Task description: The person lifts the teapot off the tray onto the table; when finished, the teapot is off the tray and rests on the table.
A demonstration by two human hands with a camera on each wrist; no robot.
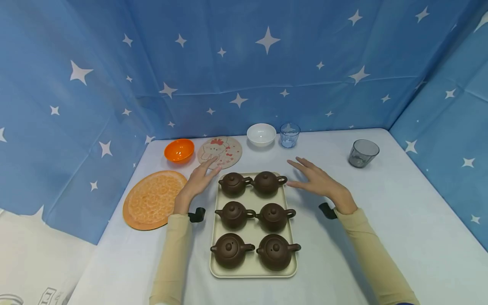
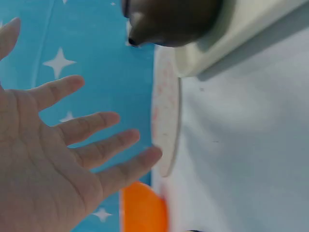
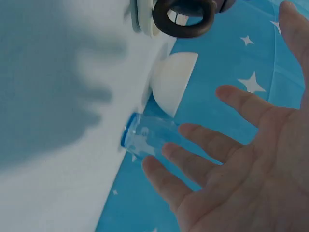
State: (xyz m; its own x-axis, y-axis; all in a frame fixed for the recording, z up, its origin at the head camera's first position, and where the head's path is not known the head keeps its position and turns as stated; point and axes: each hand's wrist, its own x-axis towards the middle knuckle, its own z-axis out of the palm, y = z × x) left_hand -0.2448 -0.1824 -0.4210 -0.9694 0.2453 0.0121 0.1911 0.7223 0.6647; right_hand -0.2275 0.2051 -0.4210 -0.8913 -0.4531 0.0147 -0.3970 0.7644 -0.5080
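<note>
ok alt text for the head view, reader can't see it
A left hand and right hand, fingers spread, flank a cream tray of six brown teapots on a white table. Beyond it sit an orange bowl, white bowl and blue glass.

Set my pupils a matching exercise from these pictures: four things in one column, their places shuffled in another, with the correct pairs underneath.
Things
1. Teapots
2. Orange bowl
3. White bowl
4. Grey glass

Places
A. Between the cartoon mat and the blue glass
B. On the cream tray
C. Farthest right of the four
D. Just left of the cartoon mat

Pairs: 1-B, 2-D, 3-A, 4-C
</note>
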